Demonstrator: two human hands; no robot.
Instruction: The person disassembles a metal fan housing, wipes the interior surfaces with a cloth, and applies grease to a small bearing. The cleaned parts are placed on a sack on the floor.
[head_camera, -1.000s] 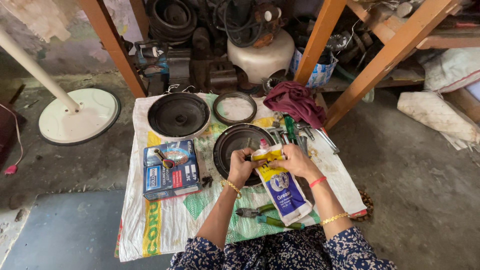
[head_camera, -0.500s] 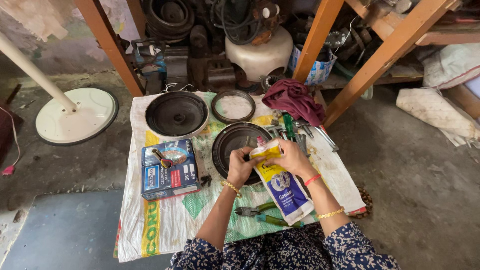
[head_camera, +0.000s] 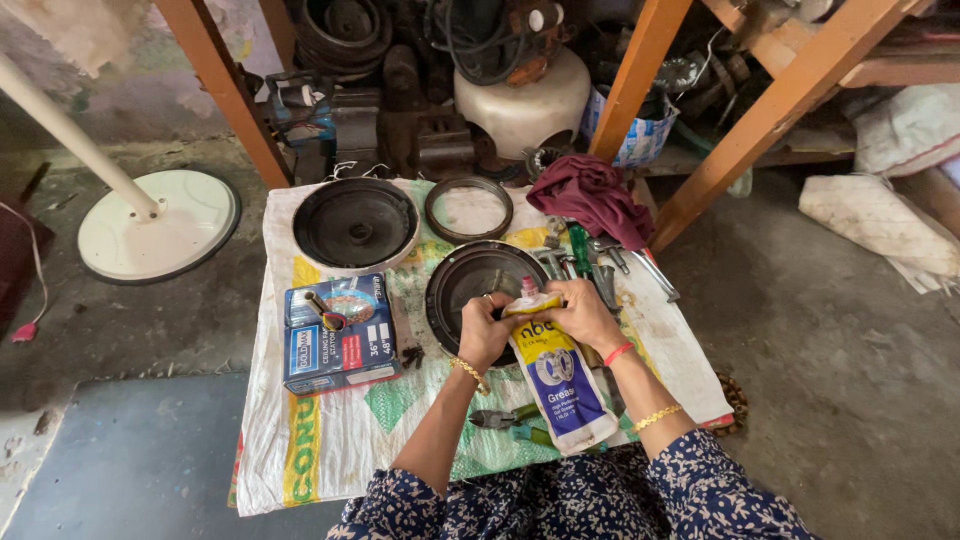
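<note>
Here, both hands are holding a soft blue-and-yellow pouch (head_camera: 555, 375) over the round black housing (head_camera: 485, 290) on the woven sheet (head_camera: 330, 440): the right hand (head_camera: 580, 312) is wrapping its top, and the left hand (head_camera: 486, 332) is pinching beside the red nozzle (head_camera: 528, 288). Their places are matching the earlier frame. A blue box (head_camera: 338, 335) is bearing small parts; pliers (head_camera: 505, 415) are lying near.

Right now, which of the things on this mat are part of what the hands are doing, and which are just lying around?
In use:
left hand and right hand, both at the top of the pouch
soft blue and yellow pouch
round black dish just beyond the hands

Lying about:
second black dish
metal ring
blue box
maroon rag
pliers
</note>
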